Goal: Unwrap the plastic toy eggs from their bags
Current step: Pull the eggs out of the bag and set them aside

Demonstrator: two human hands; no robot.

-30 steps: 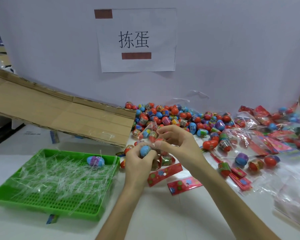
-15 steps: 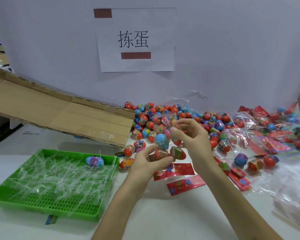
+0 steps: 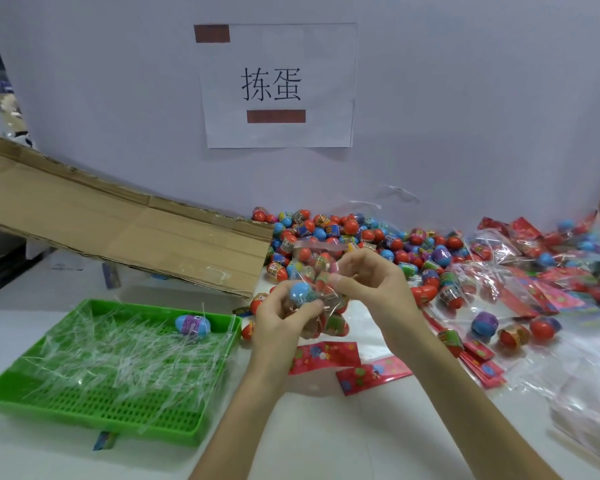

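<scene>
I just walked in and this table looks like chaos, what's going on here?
A person holds a clear bag of toy eggs with both hands: the left hand grips its lower part, the right hand pinches the plastic. Loose eggs are piled behind, and a green tray at the left holds plastic strips and one blue egg.

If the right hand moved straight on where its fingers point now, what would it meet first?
The right hand points left, so first the bag of eggs it pinches, then probably the left hand just beyond.
</scene>
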